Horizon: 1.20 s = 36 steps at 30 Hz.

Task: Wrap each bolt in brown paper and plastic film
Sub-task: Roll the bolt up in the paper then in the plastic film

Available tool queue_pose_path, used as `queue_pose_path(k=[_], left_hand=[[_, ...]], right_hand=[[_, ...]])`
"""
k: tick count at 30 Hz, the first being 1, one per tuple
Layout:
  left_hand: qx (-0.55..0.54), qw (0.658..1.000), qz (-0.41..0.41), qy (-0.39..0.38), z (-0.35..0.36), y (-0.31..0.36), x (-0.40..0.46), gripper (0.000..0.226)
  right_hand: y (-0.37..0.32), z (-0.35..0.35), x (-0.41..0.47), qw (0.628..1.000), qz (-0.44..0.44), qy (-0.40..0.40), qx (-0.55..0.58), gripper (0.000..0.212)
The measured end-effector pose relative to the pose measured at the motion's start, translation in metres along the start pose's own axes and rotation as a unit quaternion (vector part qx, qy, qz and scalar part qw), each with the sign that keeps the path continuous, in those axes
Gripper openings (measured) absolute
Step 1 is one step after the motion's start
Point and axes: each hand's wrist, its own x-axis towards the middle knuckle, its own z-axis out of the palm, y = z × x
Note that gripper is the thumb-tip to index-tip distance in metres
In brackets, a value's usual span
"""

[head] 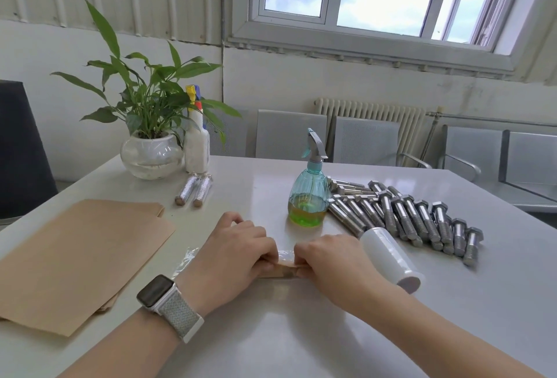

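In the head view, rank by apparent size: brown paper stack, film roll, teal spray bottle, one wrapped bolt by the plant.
1. brown paper stack, largest by far.
2. teal spray bottle and film roll: look similar; the roll lies nearer the camera, so unranked.
3. wrapped bolt, smallest.

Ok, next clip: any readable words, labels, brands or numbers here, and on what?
None can be read.
White spray bottle: no legible label.
Smartwatch: screen dark.
Teal spray bottle, film roll, brown paper sheets, bolts: no print visible.
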Motion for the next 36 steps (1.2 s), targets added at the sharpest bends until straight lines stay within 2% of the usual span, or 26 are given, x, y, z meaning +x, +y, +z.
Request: queue_pose_path(k=[4,5,8,10,15,19,27,31,34,36], left_hand=[[0.03,1.0,-0.005,-0.001,0.001,0.004,0.001,0.013],[0.035,0.999,-0.007,-0.005,0.0,0.006,0.0,0.016],[0.037,0.998,-0.044,-0.019,-0.004,0.011,0.002,0.054],[0.049,0.995,-0.084,-0.03,-0.002,0.015,0.004,0.066],[0.092,0.977,-0.19,-0.022,0.007,0.021,0.01,0.045],[-0.01,0.97,-0.238,-0.044,0.003,0.013,0.005,0.022],[-0.071,0.967,-0.235,-0.065,-0.003,0.008,0.003,0.015],[-0.08,0.97,-0.208,-0.099,-0.005,0.004,0.002,0.021],[-0.087,0.972,-0.188,-0.107,-0.005,0.001,0.002,0.023],[-0.101,0.973,-0.175,-0.111,-0.005,-0.001,0.002,0.023]], right_hand=[[-0.008,0.008,-0.009,0.999,0.006,0.013,-0.033,0.013],[-0.009,0.008,-0.01,0.999,0.0,0.022,-0.032,0.014],[-0.013,0.007,-0.016,0.995,-0.013,0.077,-0.061,0.03],[-0.015,0.007,-0.019,0.992,-0.018,0.094,-0.077,0.038],[-0.018,0.014,-0.024,0.989,-0.009,0.119,-0.085,0.042],[-0.02,0.015,-0.024,0.987,0.0,0.139,-0.082,0.042],[-0.021,0.017,-0.027,0.988,0.009,0.141,-0.064,0.041],[-0.021,0.017,-0.028,0.988,0.013,0.146,-0.052,0.039],[-0.017,0.015,-0.029,0.991,0.014,0.135,-0.008,0.038],[-0.011,0.013,-0.029,0.994,0.009,0.108,0.028,0.029]])
